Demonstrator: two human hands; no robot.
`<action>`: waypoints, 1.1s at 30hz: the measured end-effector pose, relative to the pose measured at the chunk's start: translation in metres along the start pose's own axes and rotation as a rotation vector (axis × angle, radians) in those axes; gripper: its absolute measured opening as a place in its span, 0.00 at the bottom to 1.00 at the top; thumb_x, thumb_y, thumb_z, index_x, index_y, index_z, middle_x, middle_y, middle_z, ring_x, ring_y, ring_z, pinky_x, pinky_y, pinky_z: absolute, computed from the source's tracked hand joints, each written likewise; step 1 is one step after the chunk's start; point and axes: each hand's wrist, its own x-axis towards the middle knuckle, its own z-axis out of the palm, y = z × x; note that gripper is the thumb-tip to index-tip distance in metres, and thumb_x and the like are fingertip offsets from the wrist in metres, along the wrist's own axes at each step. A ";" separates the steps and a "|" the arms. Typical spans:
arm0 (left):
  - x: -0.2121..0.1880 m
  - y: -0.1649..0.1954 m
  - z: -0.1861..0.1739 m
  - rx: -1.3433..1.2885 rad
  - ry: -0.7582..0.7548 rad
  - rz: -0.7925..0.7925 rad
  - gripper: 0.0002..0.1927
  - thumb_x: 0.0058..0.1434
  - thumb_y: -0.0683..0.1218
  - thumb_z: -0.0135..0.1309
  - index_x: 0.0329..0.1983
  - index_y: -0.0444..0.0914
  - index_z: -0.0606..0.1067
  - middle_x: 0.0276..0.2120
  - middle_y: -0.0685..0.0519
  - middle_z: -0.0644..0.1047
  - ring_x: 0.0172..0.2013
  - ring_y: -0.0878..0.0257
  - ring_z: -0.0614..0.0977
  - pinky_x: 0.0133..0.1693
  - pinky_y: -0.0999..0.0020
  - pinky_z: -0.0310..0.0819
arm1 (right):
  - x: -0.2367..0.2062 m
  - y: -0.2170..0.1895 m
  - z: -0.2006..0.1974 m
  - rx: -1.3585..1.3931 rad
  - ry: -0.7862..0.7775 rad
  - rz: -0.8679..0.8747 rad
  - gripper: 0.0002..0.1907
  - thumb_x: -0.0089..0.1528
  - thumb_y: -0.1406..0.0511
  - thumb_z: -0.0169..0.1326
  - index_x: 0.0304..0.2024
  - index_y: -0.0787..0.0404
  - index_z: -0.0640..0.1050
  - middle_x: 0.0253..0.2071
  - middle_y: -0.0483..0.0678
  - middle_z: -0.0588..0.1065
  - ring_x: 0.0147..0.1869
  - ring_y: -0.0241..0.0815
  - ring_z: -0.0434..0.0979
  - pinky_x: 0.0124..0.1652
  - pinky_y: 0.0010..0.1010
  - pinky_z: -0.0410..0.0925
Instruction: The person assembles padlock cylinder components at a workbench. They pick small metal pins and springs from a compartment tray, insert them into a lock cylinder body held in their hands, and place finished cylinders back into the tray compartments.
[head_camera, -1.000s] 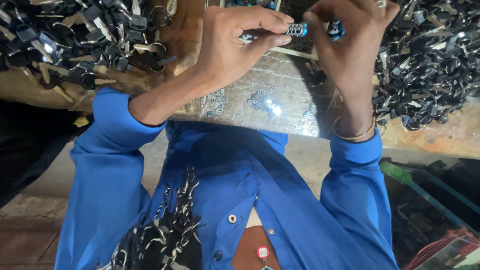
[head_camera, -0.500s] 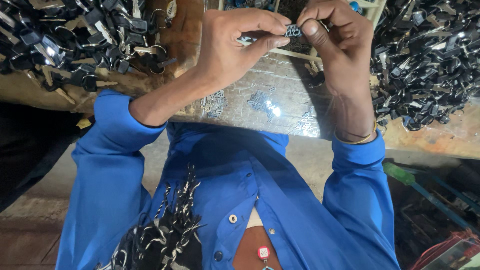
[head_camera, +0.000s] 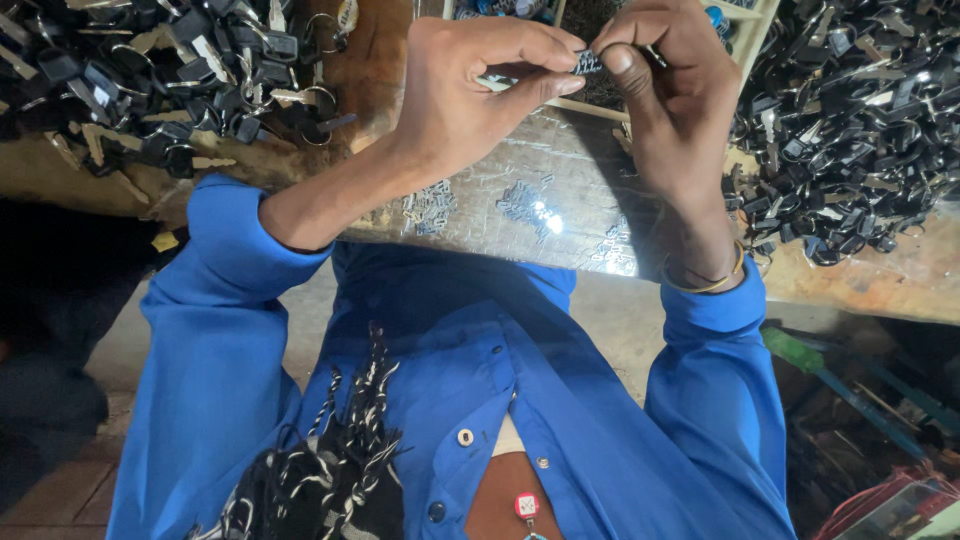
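Two bare hands meet at the top of the single head view, seen from above over a bright blue shirt with rolled sleeves; the left hand (head_camera: 470, 85) and the right hand (head_camera: 675, 95) are raised just over the bench (head_camera: 540, 215), whose middle is covered in shiny, crinkled foil-like sheet; between them is a small key (head_camera: 588, 62), dark at the head with a pale metal blade that runs back under the left thumb; the left grip is closed, thumb pressed against curled fingers along the blade; the right grip is a tight pinch of thumb and forefinger on the dark head; how much of the key lies hidden inside the fingers cannot be told; a thin bangle circles the right wrist.

To either side lie heaps of similar keys, a pile on the left (head_camera: 170, 80) and a larger pile on the right (head_camera: 850, 130), both resting on worn wood well apart from the hands; a pale wooden frame (head_camera: 745, 35) stands behind the fingers.

The key looks light, stiff and smooth, likely to slip if held loosely; the flat head seems the surest place to hold it.
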 end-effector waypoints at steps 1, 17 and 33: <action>0.000 0.000 0.000 -0.004 -0.002 0.000 0.07 0.67 0.34 0.68 0.45 0.31 0.81 0.46 0.46 0.84 0.47 0.60 0.89 0.49 0.71 0.89 | 0.001 -0.002 0.000 -0.037 -0.004 -0.020 0.03 0.76 0.74 0.56 0.48 0.71 0.76 0.49 0.49 0.72 0.50 0.36 0.72 0.52 0.25 0.66; -0.001 -0.002 0.001 0.056 0.020 0.017 0.07 0.66 0.34 0.68 0.44 0.32 0.82 0.46 0.47 0.84 0.46 0.60 0.89 0.48 0.72 0.88 | 0.003 -0.004 0.007 -0.036 0.009 -0.112 0.03 0.75 0.77 0.57 0.51 0.71 0.77 0.53 0.52 0.72 0.56 0.40 0.74 0.54 0.26 0.69; -0.022 -0.010 0.008 0.010 0.027 0.058 0.08 0.69 0.33 0.68 0.48 0.32 0.81 0.47 0.47 0.84 0.48 0.61 0.88 0.53 0.69 0.87 | -0.038 0.003 -0.061 -0.503 0.167 -0.032 0.03 0.71 0.75 0.66 0.45 0.71 0.83 0.37 0.56 0.77 0.39 0.42 0.72 0.37 0.30 0.62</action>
